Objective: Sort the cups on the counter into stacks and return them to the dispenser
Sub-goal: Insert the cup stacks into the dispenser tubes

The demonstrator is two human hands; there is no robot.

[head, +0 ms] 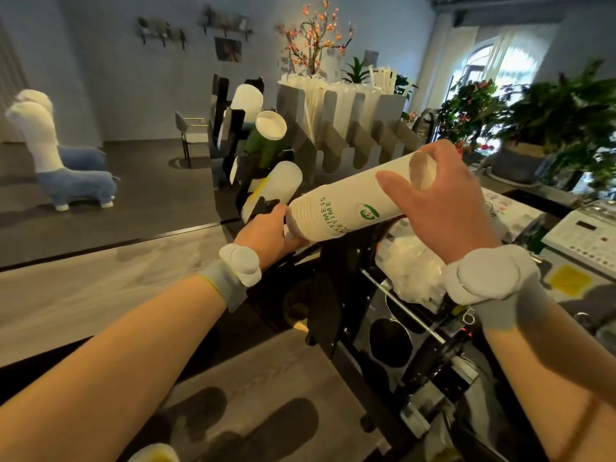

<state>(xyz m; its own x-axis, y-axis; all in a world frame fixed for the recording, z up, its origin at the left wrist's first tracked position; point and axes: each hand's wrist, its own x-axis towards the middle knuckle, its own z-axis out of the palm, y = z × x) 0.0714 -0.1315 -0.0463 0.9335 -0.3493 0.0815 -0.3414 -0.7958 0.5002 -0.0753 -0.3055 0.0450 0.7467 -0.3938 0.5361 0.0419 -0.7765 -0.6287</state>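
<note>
Your left hand [266, 228]: fingers curled around rim end of paper cup stack [353, 198], beside black cup dispenser [246, 168]. Stack: held tilted above counter [100, 295]. Your right hand [440, 208]: fingers spread wide, clasping stack's base end.

You hold a long white stack of cups [353, 201] tilted between both hands: your left hand [266, 231] grips its lower end, your right hand [436, 208] wraps its upper end. Beyond it, the black dispenser [233, 128] carries other angled cup stacks [270, 128].
</note>
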